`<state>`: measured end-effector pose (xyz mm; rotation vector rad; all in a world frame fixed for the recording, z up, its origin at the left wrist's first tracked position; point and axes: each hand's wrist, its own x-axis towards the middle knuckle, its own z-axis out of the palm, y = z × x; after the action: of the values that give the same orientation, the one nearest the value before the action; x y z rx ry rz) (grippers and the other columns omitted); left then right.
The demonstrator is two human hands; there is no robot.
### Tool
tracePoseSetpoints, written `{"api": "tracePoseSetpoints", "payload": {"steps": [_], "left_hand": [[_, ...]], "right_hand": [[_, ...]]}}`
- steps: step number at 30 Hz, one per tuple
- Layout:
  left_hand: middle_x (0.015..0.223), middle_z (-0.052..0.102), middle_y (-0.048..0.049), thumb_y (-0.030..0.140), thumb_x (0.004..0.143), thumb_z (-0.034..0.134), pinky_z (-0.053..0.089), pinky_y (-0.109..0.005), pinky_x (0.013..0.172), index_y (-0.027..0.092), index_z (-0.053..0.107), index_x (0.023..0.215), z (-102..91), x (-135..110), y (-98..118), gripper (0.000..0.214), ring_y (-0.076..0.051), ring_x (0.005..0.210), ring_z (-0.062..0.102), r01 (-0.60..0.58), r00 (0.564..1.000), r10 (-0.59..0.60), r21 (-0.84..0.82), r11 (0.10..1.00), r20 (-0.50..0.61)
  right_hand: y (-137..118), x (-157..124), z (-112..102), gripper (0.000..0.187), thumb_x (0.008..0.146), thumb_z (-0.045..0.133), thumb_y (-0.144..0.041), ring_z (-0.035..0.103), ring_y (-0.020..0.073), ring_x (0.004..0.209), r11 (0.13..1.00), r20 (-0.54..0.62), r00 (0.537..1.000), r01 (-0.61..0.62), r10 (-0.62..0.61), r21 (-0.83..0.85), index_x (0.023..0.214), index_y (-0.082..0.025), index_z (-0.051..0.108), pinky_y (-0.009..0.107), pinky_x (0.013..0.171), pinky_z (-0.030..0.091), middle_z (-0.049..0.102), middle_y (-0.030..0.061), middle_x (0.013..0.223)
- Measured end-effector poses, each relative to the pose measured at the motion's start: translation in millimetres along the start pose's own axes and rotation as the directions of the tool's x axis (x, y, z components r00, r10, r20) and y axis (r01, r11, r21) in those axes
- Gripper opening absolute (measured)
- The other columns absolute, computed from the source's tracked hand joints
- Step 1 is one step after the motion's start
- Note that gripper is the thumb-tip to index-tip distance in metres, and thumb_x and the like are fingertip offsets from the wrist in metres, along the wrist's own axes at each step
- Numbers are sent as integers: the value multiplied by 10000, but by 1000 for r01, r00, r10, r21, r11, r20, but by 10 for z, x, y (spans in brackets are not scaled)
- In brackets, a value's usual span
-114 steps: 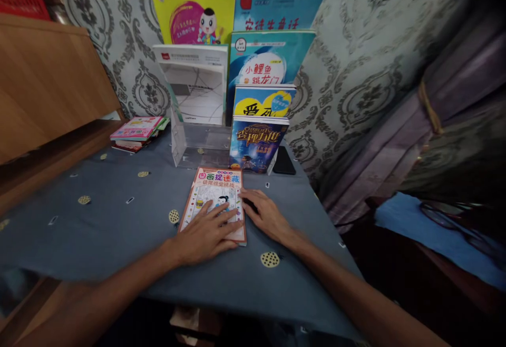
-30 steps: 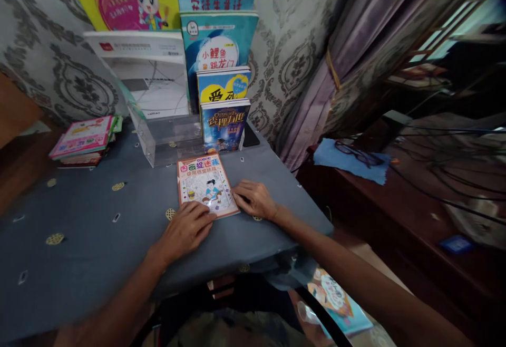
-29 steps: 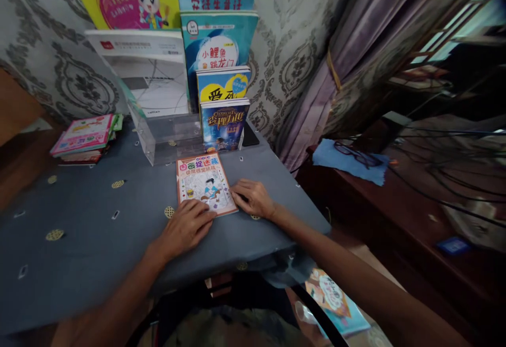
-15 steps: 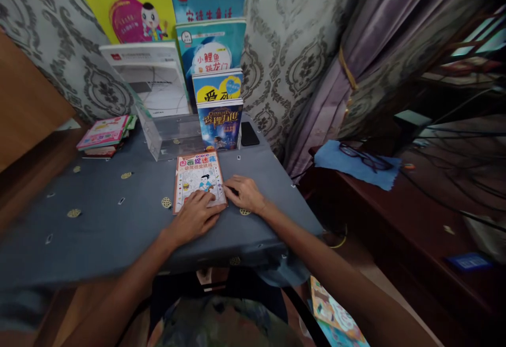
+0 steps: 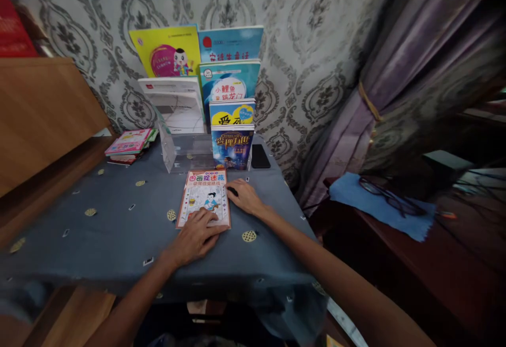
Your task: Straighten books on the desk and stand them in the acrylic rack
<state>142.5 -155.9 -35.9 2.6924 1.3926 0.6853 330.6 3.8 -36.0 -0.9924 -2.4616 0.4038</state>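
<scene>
A thin paperback book [image 5: 205, 196] with a white picture cover and an orange-brown border lies closed on the cloth-covered table. My left hand [image 5: 197, 232] rests flat over its lower part, fingers stretched across the cover and thumb near the bottom right corner. At the book's right edge is my right hand [image 5: 245, 197], its fingers bent and thumb and fingertips closed at the edge. Just behind the book stands a clear acrylic book rack [image 5: 190, 149]. It holds a dark blue book [image 5: 232, 147], a teal book [image 5: 230, 80], a yellow book [image 5: 164, 51] and others.
A pile of small books [image 5: 130, 144] lies at the table's back left. Beside the rack lies a black phone [image 5: 260, 156]. On a dark red table to the right, glasses [image 5: 391, 195] rest on a blue cloth [image 5: 356, 199]. A purple curtain [image 5: 348, 120] hangs behind.
The view has tilted up, so the table and rack appear lower. My right hand sits a little higher along the book's right edge. My left hand stays on the cover.
</scene>
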Motion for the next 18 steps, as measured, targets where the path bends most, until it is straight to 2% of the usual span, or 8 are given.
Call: {"api": "tracePoseSetpoints", "payload": {"steps": [7,10,12,15,16,17,18], "left_hand": [[1192,616,-84,262,971,522,454,-417,967,287,629,1293,-2,8,42,341,-233,1108,549,35,999,-36,-20,999,-24],[1225,628,-98,319,991,493,444,-440,1013,254,643,1252,51,10,-32,309,-241,1148,559,162,983,-158,31,986,-97],[1305,607,-127,339,1005,444,419,-486,1055,232,632,1270,102,9,-146,342,-271,1232,532,353,924,-328,103,930,-198],[1434,538,-181,364,992,432,368,-570,1091,197,569,1355,163,7,-376,422,-333,1360,446,643,757,-588,168,747,-284],[1444,533,-194,366,982,444,356,-583,1097,184,545,1378,172,9,-453,447,-342,1377,435,692,717,-640,169,702,-276],[1445,537,-202,363,971,456,346,-588,1102,172,526,1394,174,15,-522,469,-346,1384,433,715,695,-670,156,681,-260],[1431,553,-204,356,959,471,346,-581,1105,161,516,1401,169,25,-582,485,-343,1375,449,717,693,-680,128,686,-240]], "right_hand": [[239,437,127,342,966,478,-210,585,256,1154,994,-2,997,-72,72,-85,1245,-154,667,371,993,426,696,131,1248],[271,476,158,361,979,463,-240,567,260,1174,989,5,996,-93,94,-113,1278,-163,650,363,985,423,678,127,1283],[271,468,165,369,982,456,-245,557,263,1192,988,13,995,-94,96,-121,1289,-163,643,364,985,421,663,126,1315],[249,430,162,381,980,458,-248,542,276,1225,989,24,996,-87,90,-123,1308,-157,630,380,985,421,640,131,1356],[238,415,160,385,980,460,-252,538,279,1235,989,26,996,-82,86,-123,1314,-159,626,386,988,420,635,130,1365],[223,398,159,386,980,462,-257,536,281,1241,989,28,996,-77,81,-123,1317,-162,624,391,992,419,635,129,1366],[207,380,158,388,978,466,-260,537,285,1243,990,29,997,-73,77,-122,1318,-162,625,398,994,420,636,131,1365]]}}
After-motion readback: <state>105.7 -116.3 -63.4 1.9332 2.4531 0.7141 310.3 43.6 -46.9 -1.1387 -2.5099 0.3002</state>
